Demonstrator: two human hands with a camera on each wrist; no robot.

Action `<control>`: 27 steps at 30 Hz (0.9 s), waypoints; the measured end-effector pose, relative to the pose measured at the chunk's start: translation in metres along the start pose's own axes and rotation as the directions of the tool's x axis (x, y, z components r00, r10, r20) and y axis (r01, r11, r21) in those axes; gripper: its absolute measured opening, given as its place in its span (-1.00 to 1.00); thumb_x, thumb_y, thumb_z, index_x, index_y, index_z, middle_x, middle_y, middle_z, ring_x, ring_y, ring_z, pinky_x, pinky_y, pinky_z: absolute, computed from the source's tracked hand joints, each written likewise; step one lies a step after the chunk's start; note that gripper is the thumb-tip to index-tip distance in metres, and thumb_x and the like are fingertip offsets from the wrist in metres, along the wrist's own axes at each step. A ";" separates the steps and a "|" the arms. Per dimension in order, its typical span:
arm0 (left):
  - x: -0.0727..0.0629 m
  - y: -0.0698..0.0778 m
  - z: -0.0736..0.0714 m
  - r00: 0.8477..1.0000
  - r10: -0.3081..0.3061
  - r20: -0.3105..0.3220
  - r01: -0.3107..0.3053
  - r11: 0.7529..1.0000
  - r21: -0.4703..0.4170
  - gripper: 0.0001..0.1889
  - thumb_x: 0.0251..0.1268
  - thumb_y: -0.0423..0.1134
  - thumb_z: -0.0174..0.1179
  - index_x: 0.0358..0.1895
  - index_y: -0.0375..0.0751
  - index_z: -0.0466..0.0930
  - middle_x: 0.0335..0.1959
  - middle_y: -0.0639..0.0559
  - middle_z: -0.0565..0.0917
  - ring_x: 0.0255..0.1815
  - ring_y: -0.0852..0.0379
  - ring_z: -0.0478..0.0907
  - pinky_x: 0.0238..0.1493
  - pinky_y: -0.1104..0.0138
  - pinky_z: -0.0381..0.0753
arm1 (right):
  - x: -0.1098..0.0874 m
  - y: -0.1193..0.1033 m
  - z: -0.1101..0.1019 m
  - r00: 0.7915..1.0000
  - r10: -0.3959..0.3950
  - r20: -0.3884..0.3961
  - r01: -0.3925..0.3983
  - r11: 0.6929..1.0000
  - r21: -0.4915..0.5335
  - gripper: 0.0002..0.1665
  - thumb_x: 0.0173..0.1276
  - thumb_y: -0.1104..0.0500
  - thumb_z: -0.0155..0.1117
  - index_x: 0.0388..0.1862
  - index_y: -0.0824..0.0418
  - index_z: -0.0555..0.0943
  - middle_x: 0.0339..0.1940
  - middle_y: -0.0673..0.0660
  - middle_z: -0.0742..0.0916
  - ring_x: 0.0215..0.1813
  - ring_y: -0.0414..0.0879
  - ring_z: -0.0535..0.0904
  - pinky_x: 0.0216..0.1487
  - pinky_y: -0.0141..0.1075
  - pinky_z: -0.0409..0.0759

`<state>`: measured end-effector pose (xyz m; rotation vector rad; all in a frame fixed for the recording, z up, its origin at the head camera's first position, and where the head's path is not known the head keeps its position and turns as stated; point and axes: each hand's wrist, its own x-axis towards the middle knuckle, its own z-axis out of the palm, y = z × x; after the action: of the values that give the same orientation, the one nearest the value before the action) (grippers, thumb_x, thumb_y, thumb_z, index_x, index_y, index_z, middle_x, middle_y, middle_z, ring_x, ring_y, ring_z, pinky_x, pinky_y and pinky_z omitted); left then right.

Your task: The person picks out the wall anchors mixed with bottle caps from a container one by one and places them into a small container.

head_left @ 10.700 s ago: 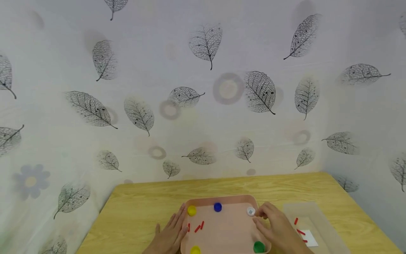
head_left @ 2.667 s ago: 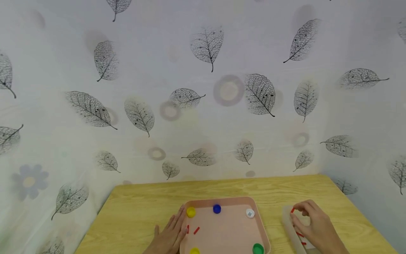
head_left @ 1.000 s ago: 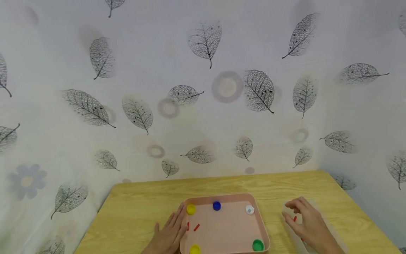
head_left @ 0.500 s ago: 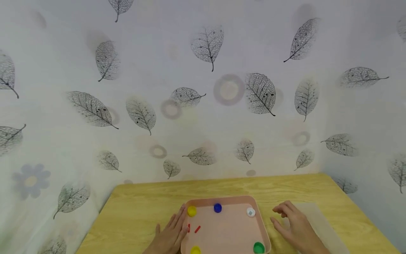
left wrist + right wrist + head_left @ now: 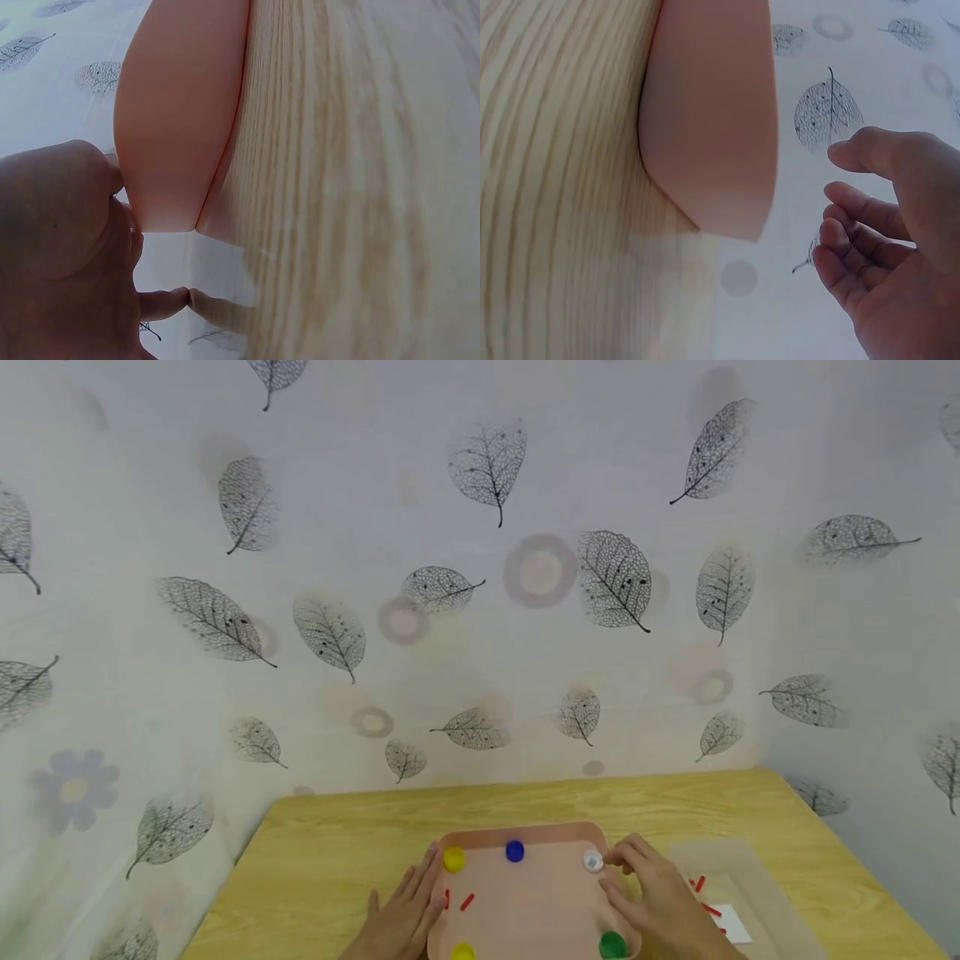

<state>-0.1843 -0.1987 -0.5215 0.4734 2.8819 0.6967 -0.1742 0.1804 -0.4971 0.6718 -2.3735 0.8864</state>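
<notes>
A pink tray (image 5: 525,910) sits on the wooden table. My left hand (image 5: 401,914) rests along its left rim with the fingers straight. In the right wrist view my right hand (image 5: 892,225) has thumb and loosely bent fingers apart, holding nothing; in the head view it hovers at the tray's right rim, by a white cap (image 5: 593,861). Two short red sticks, one slanted (image 5: 467,902) and one by the left wall (image 5: 447,899), lie in the tray. To the right, a translucent shallow box (image 5: 776,893) holds several more red sticks (image 5: 711,910).
Round caps stand near the tray's edges: a yellow cap (image 5: 453,859), a blue cap (image 5: 514,851), a green cap (image 5: 612,944) and a second yellow cap (image 5: 462,952). A white square (image 5: 732,924) lies in the translucent box. A leaf-patterned backdrop (image 5: 480,610) rises behind the table.
The slanted pair in the tray lost one red stick; my right hand pinched a stick over the translucent box, released it there, then returned left to the tray's right rim. Left hand stayed put.
</notes>
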 end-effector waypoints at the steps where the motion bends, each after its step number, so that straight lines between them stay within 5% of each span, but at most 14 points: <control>1: 0.000 -0.001 0.000 1.000 0.000 -0.001 0.000 1.000 -0.001 -0.32 0.68 0.23 -0.34 0.70 0.08 -0.12 0.71 0.10 -0.06 0.58 -0.27 0.16 0.15 -0.69 -0.19 | 0.001 -0.002 0.002 1.000 0.008 0.016 -0.008 1.000 0.009 -0.66 0.17 0.31 0.57 -0.19 -0.03 0.65 -0.19 -0.24 0.57 -0.25 -0.27 0.57 -0.27 -0.32 0.65; 5: 0.001 -0.001 0.000 1.000 0.005 -0.006 -0.005 1.000 -0.005 -0.31 0.68 0.23 -0.33 0.70 0.08 -0.11 0.71 0.10 -0.06 0.58 -0.26 0.16 0.15 -0.69 -0.20 | 0.006 -0.009 0.012 0.997 0.016 0.073 -0.020 0.999 0.041 -0.71 0.22 0.27 0.54 -0.17 0.00 0.63 -0.18 -0.20 0.58 -0.25 -0.28 0.54 -0.28 -0.36 0.62; 27: -0.001 0.000 -0.001 1.000 0.005 -0.012 -0.005 1.000 -0.011 -0.32 0.68 0.22 -0.32 0.71 0.12 -0.14 0.71 0.14 -0.07 0.59 -0.25 0.15 0.16 -0.69 -0.22 | 0.022 -0.031 0.065 0.990 -0.073 0.120 0.063 0.994 0.092 -0.72 0.17 0.28 0.55 -0.19 0.15 0.63 -0.19 -0.09 0.61 -0.24 -0.18 0.56 -0.24 -0.39 0.60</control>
<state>-0.1837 -0.1997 -0.5203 0.4762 2.8880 0.7178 -0.1910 0.1087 -0.5122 0.8603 -2.4149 0.9492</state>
